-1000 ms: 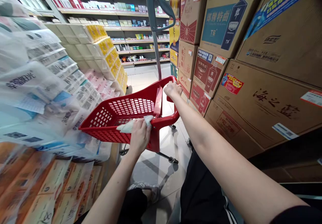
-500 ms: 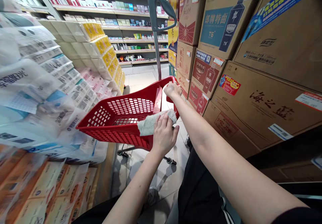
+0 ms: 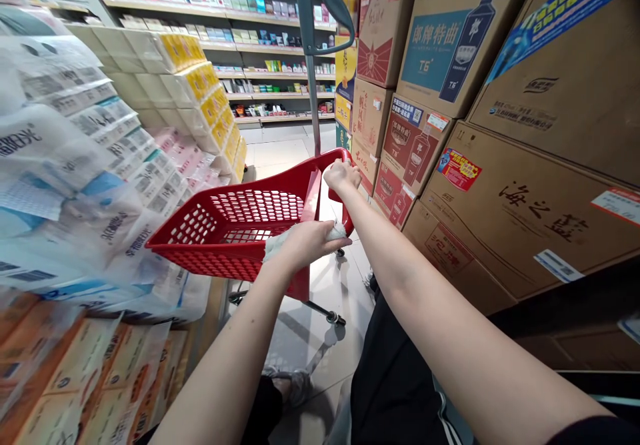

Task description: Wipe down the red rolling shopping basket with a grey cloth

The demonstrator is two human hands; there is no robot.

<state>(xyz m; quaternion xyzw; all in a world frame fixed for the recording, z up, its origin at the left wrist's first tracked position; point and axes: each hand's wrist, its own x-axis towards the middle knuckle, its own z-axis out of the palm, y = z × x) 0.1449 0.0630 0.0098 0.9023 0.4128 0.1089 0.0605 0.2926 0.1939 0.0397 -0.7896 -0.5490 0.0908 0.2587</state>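
Observation:
A red plastic shopping basket on small wheels stands in a shop aisle, with its grey pull handle raised at the far end. My left hand is closed on a pale cloth and presses it against the basket's near rim. My right hand is closed round the far right corner of the basket's rim. Both of my forearms stretch forward over my dark trousers.
Stacked tissue and paper-roll packs crowd the left side. Tall brown cartons fill the right. Shelves of small goods run across the far end. A light tiled floor lies between them.
My left hand with the cloth slid from the basket's near-left rim toward the right, then turned over onto the rim's near right corner. My right hand stayed on the far corner.

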